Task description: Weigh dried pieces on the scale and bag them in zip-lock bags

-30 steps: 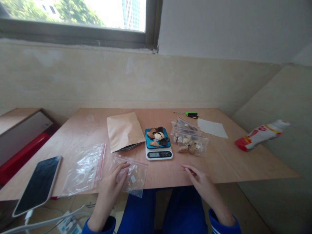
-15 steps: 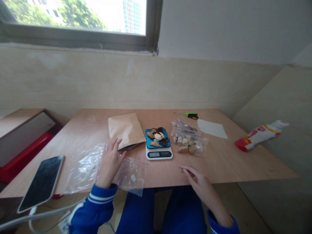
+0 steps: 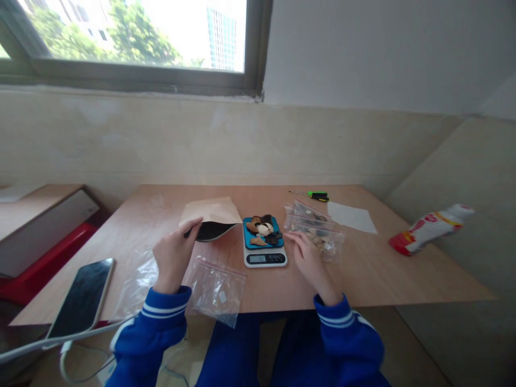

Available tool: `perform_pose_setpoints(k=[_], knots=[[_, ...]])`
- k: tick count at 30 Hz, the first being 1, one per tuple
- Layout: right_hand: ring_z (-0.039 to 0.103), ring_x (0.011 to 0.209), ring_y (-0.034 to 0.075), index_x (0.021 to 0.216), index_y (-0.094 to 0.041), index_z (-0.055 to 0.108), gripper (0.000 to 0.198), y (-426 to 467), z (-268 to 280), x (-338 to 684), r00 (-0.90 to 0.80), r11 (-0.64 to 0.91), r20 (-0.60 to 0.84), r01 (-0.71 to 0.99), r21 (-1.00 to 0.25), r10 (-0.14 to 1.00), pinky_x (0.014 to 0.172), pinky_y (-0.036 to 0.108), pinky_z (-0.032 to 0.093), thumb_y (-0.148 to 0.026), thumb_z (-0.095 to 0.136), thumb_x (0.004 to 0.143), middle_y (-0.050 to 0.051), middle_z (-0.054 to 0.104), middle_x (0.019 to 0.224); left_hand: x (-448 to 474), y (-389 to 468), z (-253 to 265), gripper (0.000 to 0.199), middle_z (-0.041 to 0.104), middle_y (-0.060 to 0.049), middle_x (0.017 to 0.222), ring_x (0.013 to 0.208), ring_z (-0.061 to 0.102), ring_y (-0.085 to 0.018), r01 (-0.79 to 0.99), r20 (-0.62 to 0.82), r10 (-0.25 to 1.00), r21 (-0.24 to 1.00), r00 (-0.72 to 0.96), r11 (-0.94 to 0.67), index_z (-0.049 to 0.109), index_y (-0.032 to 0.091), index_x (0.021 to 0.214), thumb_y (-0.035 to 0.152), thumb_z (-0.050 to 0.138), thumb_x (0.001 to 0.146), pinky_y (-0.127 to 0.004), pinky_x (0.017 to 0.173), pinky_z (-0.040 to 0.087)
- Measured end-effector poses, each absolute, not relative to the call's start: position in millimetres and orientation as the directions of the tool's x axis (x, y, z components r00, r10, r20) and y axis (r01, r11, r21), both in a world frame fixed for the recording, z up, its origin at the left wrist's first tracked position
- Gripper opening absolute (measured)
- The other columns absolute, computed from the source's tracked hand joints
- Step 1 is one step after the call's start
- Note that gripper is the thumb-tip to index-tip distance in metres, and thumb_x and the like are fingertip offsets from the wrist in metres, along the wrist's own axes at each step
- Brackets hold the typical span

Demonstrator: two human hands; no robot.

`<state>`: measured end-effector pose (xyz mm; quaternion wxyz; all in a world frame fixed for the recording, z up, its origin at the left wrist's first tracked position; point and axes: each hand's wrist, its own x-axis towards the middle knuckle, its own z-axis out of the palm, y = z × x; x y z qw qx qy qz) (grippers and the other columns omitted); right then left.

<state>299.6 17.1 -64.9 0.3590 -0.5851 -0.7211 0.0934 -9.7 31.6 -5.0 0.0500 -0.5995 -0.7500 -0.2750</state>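
Up on the bench [image 3: 371, 269] I had my left hand [image 3: 174, 257] pinching the rim of the gaping brown paper bag [image 3: 215, 208], just left of the scale [image 3: 265, 253] with dried bits [image 3: 265, 230] on top, right hand [image 3: 309, 259] near its other side, fingertips honestly too small to call.

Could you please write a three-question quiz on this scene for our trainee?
1. Which hand grips the open brown paper bag?
2. True or false: the brown, black and cream dried pieces lie on the white digital scale with the blue top.
3. Where is the white-and-red plastic bottle: (a) left of the scale, (b) right of it, (c) on it?

Key: 1. The left hand. 2. True. 3. (b)
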Motion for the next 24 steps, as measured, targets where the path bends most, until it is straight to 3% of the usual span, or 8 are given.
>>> perform_pose_setpoints(k=[5, 9, 16, 21, 24], knots=[[0.048, 0.118, 0.029, 0.111, -0.01, 0.066, 0.047, 52.7, -101.9, 300.6, -0.11, 0.241, 0.355, 0.905, -0.35, 0.928, 0.103, 0.049, 0.039, 0.0, 0.035, 0.078, 0.018, 0.054, 0.122, -11.4, 31.1, 6.0, 0.033, 0.076, -0.003, 0.084, 0.074, 0.068, -0.026, 0.905, 0.408, 0.857, 0.402, -0.315, 0.141, 0.07, 0.036, 0.109, 0.051, 0.052, 0.086, -0.027, 0.052, 0.035], [0.046, 0.118, 0.028, 0.117, -0.015, 0.063, 0.049, 51.7, -105.0, 299.0, -0.137, 0.273, 0.387, 0.907, -0.321, 0.912, 0.102, 0.05, 0.039, -0.001, 0.037, 0.078, 0.016, 0.052, 0.124, -11.8, 29.9, 12.2, 0.03, 0.076, -0.002, 0.087, 0.078, 0.069, -0.026, 0.884, 0.401, 0.85, 0.444, -0.343, 0.147, 0.071, 0.037, 0.106, 0.05, 0.055, 0.084, -0.028, 0.054, 0.036], [0.05, 0.115, 0.025, 0.115, -0.019, 0.062, 0.046, 45.5, -76.0, 303.6, -0.13, 0.352, 0.452, 0.82, -0.451, 0.882, 0.102, 0.048, 0.04, -0.004, 0.036, 0.08, 0.012, 0.055, 0.119, -10.2, 33.3, 23.5, 0.026, 0.076, 0.001, 0.08, 0.081, 0.07, -0.022, 0.818, 0.381, 0.861, 0.57, -0.337, 0.068, 0.073, 0.036, 0.1, 0.048, 0.059, 0.082, -0.026, 0.056, 0.039], [0.055, 0.113, 0.019, 0.109, -0.022, 0.064, 0.033, 34.6, -23.3, 268.1, -0.225, 0.522, 0.484, 0.541, -0.659, 0.846, 0.099, 0.038, 0.043, -0.013, 0.038, 0.091, 0.008, 0.061, 0.115, -9.0, 34.1, 26.3, 0.024, 0.074, 0.003, 0.073, 0.075, 0.069, -0.019, 0.772, 0.354, 0.872, 0.634, -0.338, 0.041, 0.074, 0.036, 0.096, 0.047, 0.061, 0.08, -0.024, 0.056, 0.039], [0.06, 0.105, 0.018, 0.109, -0.022, 0.064, 0.032, 32.1, 9.0, 244.8, -0.372, 0.592, 0.466, 0.405, -0.697, 0.803, 0.095, 0.035, 0.046, -0.014, 0.039, 0.092, 0.006, 0.066, 0.11, -9.0, 32.3, 26.6, 0.024, 0.074, 0.003, 0.073, 0.075, 0.069, -0.019, 0.775, 0.351, 0.875, 0.631, -0.333, 0.042, 0.074, 0.036, 0.096, 0.048, 0.062, 0.08, -0.024, 0.056, 0.039]])
